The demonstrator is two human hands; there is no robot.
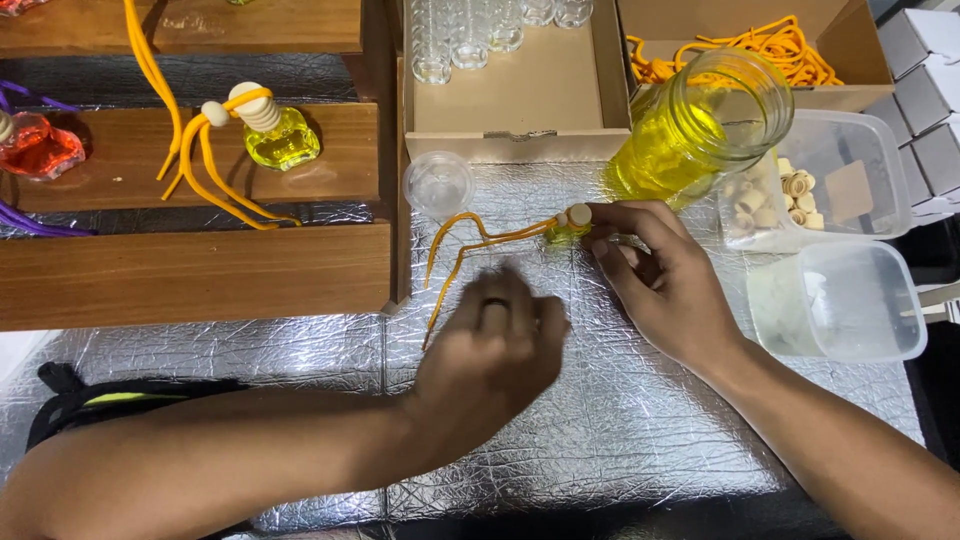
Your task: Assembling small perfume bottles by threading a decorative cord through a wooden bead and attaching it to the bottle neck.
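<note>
I see a tiny glass bottle [566, 228] with yellow liquid and a round wooden cap. It lies on the shiny silver mat [620, 420], just in front of the big yellow jar [690, 130]. An orange cord [470, 240] runs from the cap out to the left in loops across the mat.

My right hand [665, 285] is curled around the little bottle. The thumb and first fingers pinch it at the cap end, so this hand is mostly closed on it.

My left hand [490, 350] sits just below the cord, with a ring on one finger. It looks blurry. The fingers are bent in loosely, and I cannot tell if they have hold of the cord or only hover near it.

A small clear lid [438, 184] lies near the cord's top loop. Behind it is a cardboard box [510, 100] with empty clear bottles [470, 30]. Another box [760, 50] holds more orange cords. To the right, a clear tub [840, 180] has wooden caps, and a second clear tub [840, 300] sits just in front of it.

On the left are wooden steps [190, 270]. A finished yellow bottle [280, 135] with an orange cord rests there, and a red bottle [38, 145] with purple cord is at the far edge.
</note>
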